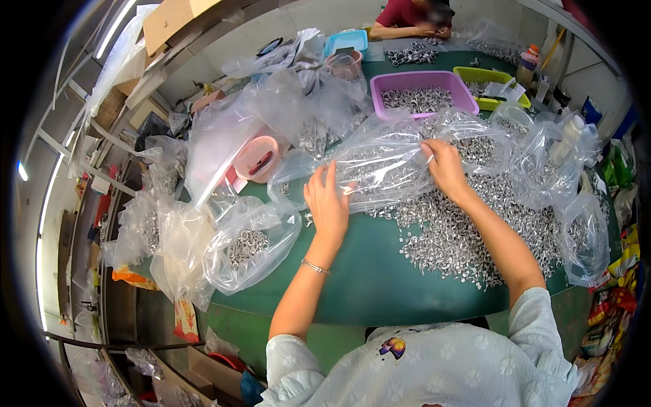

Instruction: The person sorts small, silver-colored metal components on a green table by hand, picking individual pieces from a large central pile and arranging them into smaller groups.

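Observation:
A large clear plastic bag (380, 159) lies stretched over the table between my hands, with small metal parts showing through it. My left hand (329, 200) is at the bag's left end, its fingers apart and the thumb against the film. At the other end my right hand (444, 166) pinches the plastic between thumb and fingers. Below the bag and to its right spreads a wide heap of small silvery metal parts (461, 237), shaped like little rings or clasps. Part of the heap is hidden under the bag and my right forearm.
An open bag (247, 247) of metal parts lies left on the green table (352, 292). A pink tub (258, 159) stands behind it. Farther back are a purple basket (424, 76) and a green basket (502, 74). Another person (410, 20) sits across. Filled bags (586, 234) edge the right.

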Action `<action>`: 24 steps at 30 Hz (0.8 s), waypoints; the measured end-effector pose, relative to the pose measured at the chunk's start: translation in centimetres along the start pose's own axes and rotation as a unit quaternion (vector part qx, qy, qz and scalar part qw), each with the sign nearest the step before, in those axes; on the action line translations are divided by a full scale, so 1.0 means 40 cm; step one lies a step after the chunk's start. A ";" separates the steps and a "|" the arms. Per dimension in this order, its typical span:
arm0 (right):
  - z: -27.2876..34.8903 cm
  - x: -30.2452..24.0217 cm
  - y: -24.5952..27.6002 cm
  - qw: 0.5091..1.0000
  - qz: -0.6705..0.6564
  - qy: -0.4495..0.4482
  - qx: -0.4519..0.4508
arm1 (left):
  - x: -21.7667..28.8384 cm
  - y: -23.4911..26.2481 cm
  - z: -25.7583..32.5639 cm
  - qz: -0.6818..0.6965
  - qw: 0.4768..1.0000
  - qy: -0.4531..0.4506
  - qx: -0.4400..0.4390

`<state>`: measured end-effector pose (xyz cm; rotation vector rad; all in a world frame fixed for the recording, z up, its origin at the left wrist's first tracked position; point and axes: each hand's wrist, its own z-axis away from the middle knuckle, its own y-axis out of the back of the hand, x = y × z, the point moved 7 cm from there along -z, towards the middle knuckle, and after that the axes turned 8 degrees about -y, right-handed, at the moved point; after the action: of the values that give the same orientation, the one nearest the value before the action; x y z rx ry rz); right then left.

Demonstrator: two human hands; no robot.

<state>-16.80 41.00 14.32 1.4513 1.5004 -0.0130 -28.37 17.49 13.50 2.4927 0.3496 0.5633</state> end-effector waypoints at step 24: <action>0.057 -0.009 -0.210 0.481 -0.686 -0.517 -0.176 | -0.260 -0.229 0.032 0.772 0.251 0.530 0.245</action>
<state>-21.78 36.99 8.41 -0.5173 1.0207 -1.2390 -38.07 20.60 3.99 1.2418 -2.0796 3.1081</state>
